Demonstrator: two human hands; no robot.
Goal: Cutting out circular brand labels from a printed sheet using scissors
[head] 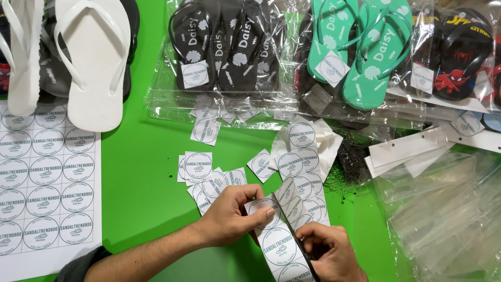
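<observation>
Both hands work on one sticker strip [282, 243] at the near edge of the green table [141, 172]. Left hand [229, 214] pinches the strip's upper end, thumb on top. Right hand [331, 253] is closed on the strip's lower right edge; scissors cannot be confirmed. Strip shows three round stickers in a column. Just beyond: a loose pile of cut square stickers [209, 175], roughly ten, overlapping, exact count not possible. Left: one uncut sticker sheet [44, 183], three columns wide. Right: stack of clear plastic bags [443, 214], count unreadable. Far edge: two white sandals [94, 62], one bagged black pair [224, 47], one bagged green pair [360, 47].
</observation>
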